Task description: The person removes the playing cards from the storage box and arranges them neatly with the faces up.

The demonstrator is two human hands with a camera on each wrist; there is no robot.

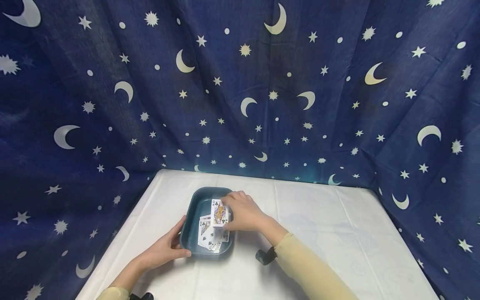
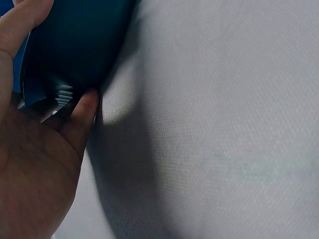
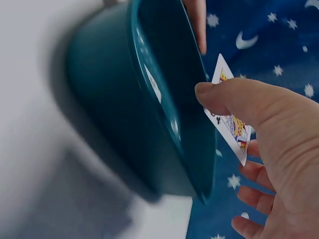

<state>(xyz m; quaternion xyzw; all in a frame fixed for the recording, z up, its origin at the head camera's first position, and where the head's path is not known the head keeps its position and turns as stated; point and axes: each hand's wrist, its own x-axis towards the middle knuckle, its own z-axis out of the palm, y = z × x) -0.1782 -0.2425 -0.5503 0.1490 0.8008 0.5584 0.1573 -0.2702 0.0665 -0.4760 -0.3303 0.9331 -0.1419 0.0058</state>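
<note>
A teal plastic tub (image 1: 204, 207) sits on the white table, with several playing cards (image 1: 208, 241) lying face up and overlapping on its bottom. At its left side my left hand (image 1: 163, 250) grips it, thumb by the near corner and fingers along the wall. My right hand (image 1: 245, 213) pinches a playing card (image 1: 219, 212), a club face card, above the tub. In the right wrist view the thumb lies across that card (image 3: 234, 133), and the card's edge is tilted near the rim. The left wrist view shows fingers against the tub's underside (image 2: 82, 40).
A white cloth (image 1: 318, 233) covers the table. Dark blue curtains (image 1: 232, 79) with moons and stars hang behind and on both sides. Dark wrist devices (image 1: 266, 255) are strapped to the arms, close above the tabletop.
</note>
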